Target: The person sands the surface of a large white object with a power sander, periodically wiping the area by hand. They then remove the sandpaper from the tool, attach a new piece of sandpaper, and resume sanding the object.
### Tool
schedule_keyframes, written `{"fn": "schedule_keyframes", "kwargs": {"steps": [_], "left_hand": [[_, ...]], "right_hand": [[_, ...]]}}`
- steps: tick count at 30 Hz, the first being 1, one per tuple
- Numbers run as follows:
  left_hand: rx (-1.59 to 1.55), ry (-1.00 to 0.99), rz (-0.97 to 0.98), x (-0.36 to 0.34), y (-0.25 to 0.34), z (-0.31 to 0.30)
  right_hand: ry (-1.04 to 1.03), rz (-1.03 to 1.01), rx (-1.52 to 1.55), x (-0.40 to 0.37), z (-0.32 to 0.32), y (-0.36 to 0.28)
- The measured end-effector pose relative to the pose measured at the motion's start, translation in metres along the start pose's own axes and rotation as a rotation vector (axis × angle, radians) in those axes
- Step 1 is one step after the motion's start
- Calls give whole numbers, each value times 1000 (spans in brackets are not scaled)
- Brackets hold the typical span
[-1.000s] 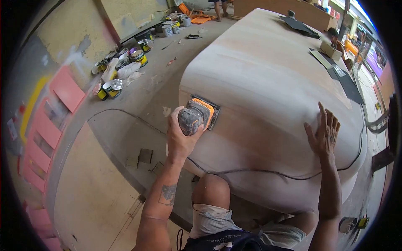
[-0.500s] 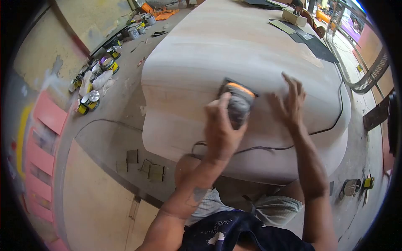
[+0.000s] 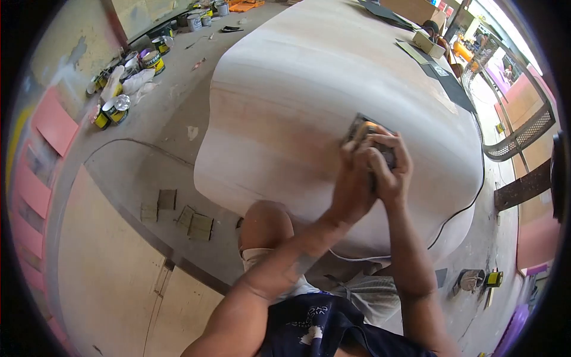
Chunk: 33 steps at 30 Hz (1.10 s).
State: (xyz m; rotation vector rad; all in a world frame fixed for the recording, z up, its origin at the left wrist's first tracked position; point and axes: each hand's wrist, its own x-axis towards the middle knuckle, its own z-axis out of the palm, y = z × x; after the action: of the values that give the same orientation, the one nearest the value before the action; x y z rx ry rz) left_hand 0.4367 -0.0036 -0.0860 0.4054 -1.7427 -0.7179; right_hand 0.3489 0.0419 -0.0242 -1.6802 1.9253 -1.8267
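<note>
A large pale curved panel [image 3: 267,113] spreads out in front of me. On its sloping near side is a dark power sander with an orange band [image 3: 370,127], its square pad against the surface. My left hand [image 3: 355,178] is wrapped round the sander's near side. My right hand [image 3: 389,166] closes over its top and right side, fingers bent, touching my left hand. Both hands hide much of the sander's body. A black cable [image 3: 458,213] runs along the panel's right edge.
Paint cans [image 3: 153,62] line the left wall. Abrasive pieces [image 3: 200,227] lie on the floor beside a wooden board [image 3: 107,256]. Dark sheets [image 3: 455,89] and a small box [image 3: 428,44] rest on the panel's far right. A metal mesh frame [image 3: 514,140] stands at right.
The sander and my left hand have moved right across the panel. My right hand, spread and off the sander before, has closed on it. The view has shifted, and the cable lies differently.
</note>
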Motion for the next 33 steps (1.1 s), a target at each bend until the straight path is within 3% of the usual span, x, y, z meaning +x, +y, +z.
{"fn": "schedule_keyframes", "kwargs": {"steps": [3, 6, 9, 11, 13, 16, 19, 20, 23, 27, 31, 33], "left_hand": [[124, 59, 79, 12, -24, -56], [191, -191, -302, 16, -63, -110], [365, -53, -248, 19, -78, -152], [294, 75, -194, 27, -71, -152], [316, 120, -145, 26, -76, -149], [401, -142, -70, 32, -53, -119], [264, -166, 82, 22, -31, -61], [170, -186, 102, 22, -17, -41], [-15, -111, -9, -7, 10, 5], [-86, -54, -86, -7, 15, 6], [61, 44, 22, 10, -21, -40], [222, -83, -154, 20, -33, -79]], "right_hand": [[-82, -216, -81, 9, 55, -4], [-105, -279, -10, 20, 118, -16], [-135, -252, 42, 25, 173, -26], [-112, -210, 47, 26, 186, -31], [-63, -206, 42, 27, 177, -29], [31, -222, 21, 21, 124, -19], [106, -223, -20, 7, 56, 4], [119, -135, -77, 0, 31, -5], [164, -37, 6, -24, -17, 16], [102, -69, 33, -18, -18, 16], [-51, -225, -30, 9, 39, 1], [-100, -250, -26, 21, 76, -8]]}}
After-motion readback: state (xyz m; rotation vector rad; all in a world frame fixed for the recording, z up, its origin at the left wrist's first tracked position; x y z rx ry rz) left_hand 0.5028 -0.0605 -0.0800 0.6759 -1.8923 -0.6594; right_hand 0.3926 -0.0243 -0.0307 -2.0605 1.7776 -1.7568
